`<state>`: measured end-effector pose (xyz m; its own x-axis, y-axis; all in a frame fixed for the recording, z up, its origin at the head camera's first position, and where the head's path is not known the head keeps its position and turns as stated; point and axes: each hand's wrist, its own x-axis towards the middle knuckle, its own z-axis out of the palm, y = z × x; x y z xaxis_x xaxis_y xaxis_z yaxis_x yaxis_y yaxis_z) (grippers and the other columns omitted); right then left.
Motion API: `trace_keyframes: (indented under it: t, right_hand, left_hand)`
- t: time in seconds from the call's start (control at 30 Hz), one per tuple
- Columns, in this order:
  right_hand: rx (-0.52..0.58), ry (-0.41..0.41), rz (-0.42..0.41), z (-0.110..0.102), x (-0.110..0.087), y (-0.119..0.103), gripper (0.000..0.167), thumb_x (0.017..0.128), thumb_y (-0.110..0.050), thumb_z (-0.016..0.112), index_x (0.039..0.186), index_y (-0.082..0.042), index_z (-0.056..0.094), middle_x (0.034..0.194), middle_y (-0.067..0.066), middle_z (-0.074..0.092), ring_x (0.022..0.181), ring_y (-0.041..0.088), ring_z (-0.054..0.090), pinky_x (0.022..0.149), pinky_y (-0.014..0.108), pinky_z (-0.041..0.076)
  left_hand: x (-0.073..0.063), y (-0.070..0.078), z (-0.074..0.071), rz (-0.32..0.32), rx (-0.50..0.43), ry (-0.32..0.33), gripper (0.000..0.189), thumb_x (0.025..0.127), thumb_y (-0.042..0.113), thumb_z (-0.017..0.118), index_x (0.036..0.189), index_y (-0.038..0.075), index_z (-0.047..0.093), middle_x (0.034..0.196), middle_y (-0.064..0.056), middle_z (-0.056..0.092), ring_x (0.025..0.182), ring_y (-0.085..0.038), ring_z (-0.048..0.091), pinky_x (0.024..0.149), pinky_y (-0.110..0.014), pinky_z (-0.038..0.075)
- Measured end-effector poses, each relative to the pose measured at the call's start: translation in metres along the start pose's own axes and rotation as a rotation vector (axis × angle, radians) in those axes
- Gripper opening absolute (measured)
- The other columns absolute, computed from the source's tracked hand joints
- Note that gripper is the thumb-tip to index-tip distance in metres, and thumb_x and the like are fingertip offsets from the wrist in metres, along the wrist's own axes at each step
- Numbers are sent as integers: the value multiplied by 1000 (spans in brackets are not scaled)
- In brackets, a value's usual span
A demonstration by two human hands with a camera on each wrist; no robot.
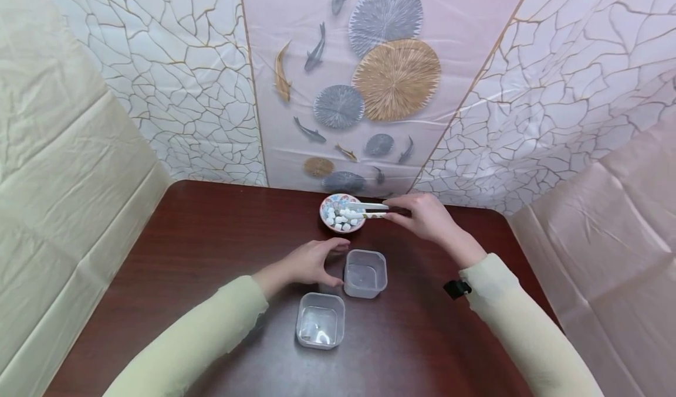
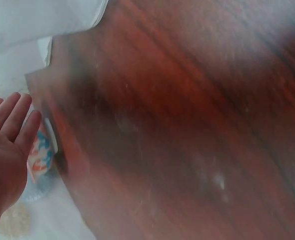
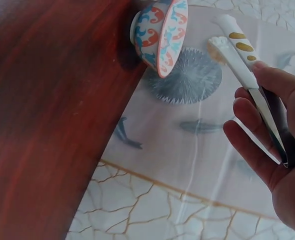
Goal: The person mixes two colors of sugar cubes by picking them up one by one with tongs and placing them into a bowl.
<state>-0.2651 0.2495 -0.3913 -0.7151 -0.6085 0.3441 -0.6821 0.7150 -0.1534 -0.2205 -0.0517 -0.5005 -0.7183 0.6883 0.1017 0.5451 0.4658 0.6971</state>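
My right hand (image 1: pixel 429 218) holds a pair of small tongs (image 3: pixel 245 72), metal at the hinge end with white patterned ends, pinched between thumb and fingers. The tips of the tongs reach over a patterned bowl (image 3: pixel 151 37) at the back of the table, their two arms apart. Inside the bowl lie several small white pieces (image 1: pixel 338 227) that look like mini marshmallows. My left hand (image 1: pixel 307 262) is at the left side of a clear plastic container (image 1: pixel 365 294), thumb and fingers spread apart, with the thumb tip close to its wall.
Nearer to me stands a second clear square container (image 1: pixel 320 344), in front and left of the first. The dark red wooden table (image 1: pixel 222 227) ends just behind the bowl, at a patterned cloth backdrop (image 1: pixel 211 92). Beige cloth hangs at both sides.
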Motion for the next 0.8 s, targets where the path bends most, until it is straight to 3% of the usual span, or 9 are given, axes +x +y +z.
trace_keyframes:
  t: [0.23,0.37,0.5,0.8]
  right_hand:
    - [41,77,84,-6,-28,5,29,91,-18,85,119,-9,82,110,8,82,100,33,78,86,55,59]
    - [34,84,128,-9,-43,9,29,92,-17,85,119,-10,82,111,8,82,102,33,77,88,55,59]
    - [30,90,172,-10,-59,14,30,91,-16,85,119,-8,82,110,9,82,101,34,77,86,56,58]
    - [45,48,220,7,-90,32,30,89,-18,87,117,-9,82,107,8,82,97,31,77,84,55,59]
  left_hand:
    - [-16,2,-26,-25,77,80,80,85,26,89,153,3,53,145,-11,68,135,-26,64,114,-47,49]
    - [-29,1,-40,-83,144,112,76,89,30,85,155,8,53,148,-10,66,136,-29,63,113,-50,50]
    - [-45,-3,-52,-126,212,144,74,92,30,82,156,10,53,152,-12,62,137,-32,61,113,-53,50]
    - [-89,-15,-71,-157,321,207,69,93,28,80,156,10,55,153,-14,61,136,-36,61,109,-58,52]
